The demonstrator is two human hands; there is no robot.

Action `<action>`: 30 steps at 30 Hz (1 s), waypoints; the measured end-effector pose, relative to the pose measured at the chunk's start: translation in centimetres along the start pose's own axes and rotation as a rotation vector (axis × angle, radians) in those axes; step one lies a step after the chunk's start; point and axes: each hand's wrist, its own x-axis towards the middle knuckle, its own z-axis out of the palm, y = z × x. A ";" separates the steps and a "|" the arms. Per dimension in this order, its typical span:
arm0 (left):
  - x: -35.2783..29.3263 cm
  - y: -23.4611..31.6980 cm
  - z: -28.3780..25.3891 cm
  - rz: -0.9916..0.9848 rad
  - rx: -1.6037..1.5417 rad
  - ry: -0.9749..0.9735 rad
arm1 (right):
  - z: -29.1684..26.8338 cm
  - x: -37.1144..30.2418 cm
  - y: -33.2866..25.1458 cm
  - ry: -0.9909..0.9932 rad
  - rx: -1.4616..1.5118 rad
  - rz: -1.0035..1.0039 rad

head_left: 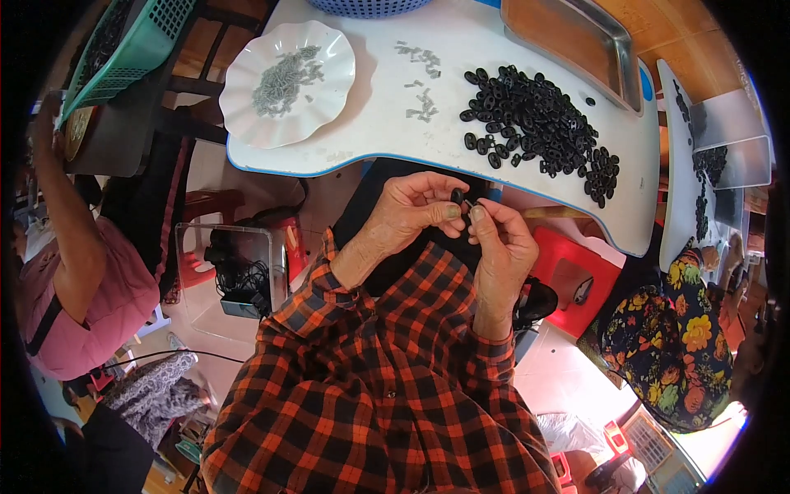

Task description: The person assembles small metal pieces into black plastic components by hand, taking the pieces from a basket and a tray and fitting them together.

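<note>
In front of my chest, just off the table's near edge, both hands meet at the fingertips. My left hand (411, 212) pinches a small black oval part (457, 196) between thumb and fingers. Close against it, my right hand (504, 243) is closed in a pinch; a tiny greyish bit shows at its fingertips, too small to name. Beyond the right hand lies a heap of similar black oval parts (527, 115), which seem to have holes. Small clear pieces (422, 58) lie in loose groups on the white table (387, 123).
A white wavy-rimmed plate (239, 99) at the table's left holds more clear pieces. A metal tray (621, 49) and a blue basket (370, 6) stand at the back. People sit on both sides, a pink top (107, 288) at left. A red stool (576, 272) is at right.
</note>
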 end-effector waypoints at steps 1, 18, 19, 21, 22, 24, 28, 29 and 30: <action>0.0 0.0 0.0 0.004 0.043 0.010 | 0.0 0.0 0.0 0.011 0.010 -0.019; -0.3 -0.3 0.2 -0.072 0.248 -0.029 | -0.1 0.5 0.6 -0.044 -0.249 -0.258; -0.2 -0.2 0.4 -0.054 0.236 -0.010 | -0.2 0.6 0.7 -0.040 -0.255 -0.274; -0.2 -0.1 0.3 -0.037 0.224 0.010 | -0.3 0.6 0.9 -0.022 -0.245 -0.257; -0.2 -0.1 0.2 -0.024 0.230 0.021 | -0.3 0.6 1.0 -0.004 -0.234 -0.239; -0.2 -0.1 0.2 -0.011 0.234 0.031 | -0.1 0.5 0.7 0.012 -0.211 -0.199; -0.3 -0.3 0.7 0.034 0.255 0.059 | -0.2 0.6 1.2 0.058 -0.177 -0.143; -0.3 -0.4 0.8 0.055 0.263 0.063 | -0.2 0.6 1.3 0.058 -0.178 -0.143; -0.3 -0.4 0.8 0.055 0.263 0.064 | -0.1 0.6 1.4 0.067 -0.189 -0.152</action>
